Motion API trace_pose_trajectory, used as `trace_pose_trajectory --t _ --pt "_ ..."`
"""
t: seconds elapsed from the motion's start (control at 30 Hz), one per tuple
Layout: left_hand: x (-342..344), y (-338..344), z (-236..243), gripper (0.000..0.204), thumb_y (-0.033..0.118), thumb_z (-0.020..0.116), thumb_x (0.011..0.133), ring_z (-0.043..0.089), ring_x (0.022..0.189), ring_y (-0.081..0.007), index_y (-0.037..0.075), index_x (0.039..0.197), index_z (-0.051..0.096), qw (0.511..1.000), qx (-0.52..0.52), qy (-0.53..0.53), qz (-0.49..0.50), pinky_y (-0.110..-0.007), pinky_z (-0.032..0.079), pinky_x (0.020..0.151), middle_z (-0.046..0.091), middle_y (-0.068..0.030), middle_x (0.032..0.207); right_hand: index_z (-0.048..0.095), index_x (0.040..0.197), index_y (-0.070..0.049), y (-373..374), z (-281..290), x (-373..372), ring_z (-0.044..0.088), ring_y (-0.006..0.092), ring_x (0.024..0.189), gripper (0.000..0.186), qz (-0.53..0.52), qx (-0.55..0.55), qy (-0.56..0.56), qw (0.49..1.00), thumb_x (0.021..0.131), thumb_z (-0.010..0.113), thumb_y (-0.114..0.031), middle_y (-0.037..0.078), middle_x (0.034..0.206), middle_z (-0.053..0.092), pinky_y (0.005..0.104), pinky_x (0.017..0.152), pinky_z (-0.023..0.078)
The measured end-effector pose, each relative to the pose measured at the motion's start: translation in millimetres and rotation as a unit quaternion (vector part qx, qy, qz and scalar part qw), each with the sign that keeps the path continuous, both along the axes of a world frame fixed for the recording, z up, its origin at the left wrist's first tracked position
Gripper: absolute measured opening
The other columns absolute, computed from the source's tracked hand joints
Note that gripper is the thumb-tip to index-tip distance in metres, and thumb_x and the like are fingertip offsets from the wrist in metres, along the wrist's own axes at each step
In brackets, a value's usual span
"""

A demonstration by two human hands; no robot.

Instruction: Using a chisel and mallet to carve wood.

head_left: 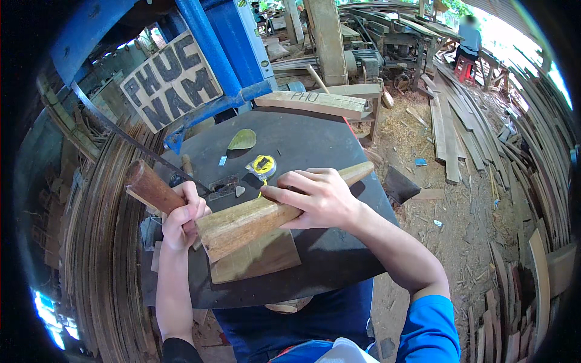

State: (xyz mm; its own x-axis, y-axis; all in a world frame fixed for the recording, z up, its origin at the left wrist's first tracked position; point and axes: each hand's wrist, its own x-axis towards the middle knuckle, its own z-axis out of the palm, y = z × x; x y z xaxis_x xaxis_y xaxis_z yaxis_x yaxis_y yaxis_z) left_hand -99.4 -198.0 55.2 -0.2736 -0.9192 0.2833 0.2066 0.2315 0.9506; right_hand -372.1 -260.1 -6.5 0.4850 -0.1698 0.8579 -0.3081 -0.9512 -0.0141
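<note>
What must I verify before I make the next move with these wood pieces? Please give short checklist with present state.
1. Left hand grips brown wood piece: ok.
2. Right hand grips long pale wood piece: ok.
3. Left hand well away from saw blade: not ok, looks close.
4. Blade stopped: cannot tell.
5. Table free of loose things: not ok, yellow tape measure lies there.
</note>
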Motion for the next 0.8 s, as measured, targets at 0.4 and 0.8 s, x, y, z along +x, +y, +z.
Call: trace_pose_trajectory --t 0.4,0.8 --pt "29 46 -4 0.025 0.015 0.058 0.083 0.029 0.032 -0.0094 0.010 0.069 0.038 0.987 -0.141 0.072 -0.030 -0.026 0.023 0.034 0.035 0.0035 0.041 0.064 0.113 -0.012 4 -2 0 0.065 0.0165 0.075 0.059 0.000 0.013 0.015 1.000 0.059 0.077 -0.033 0.001 0.090 0.058 0.0289 0.063 0.055" --pt "47 69 -7 0.029 0.012 0.058 0.085 0.031 0.028 -0.0082 0.009 0.067 0.036 0.983 -0.147 0.114 -0.014 -0.022 0.026 0.030 0.039 0.0018 0.040 0.064 0.108 -0.012 0 -7 6 0.066 0.0165 0.079 0.056 0.002 0.035 0.033 0.999 0.059 0.079 -0.034 0.002 0.090 0.058 0.0302 0.061 0.054"
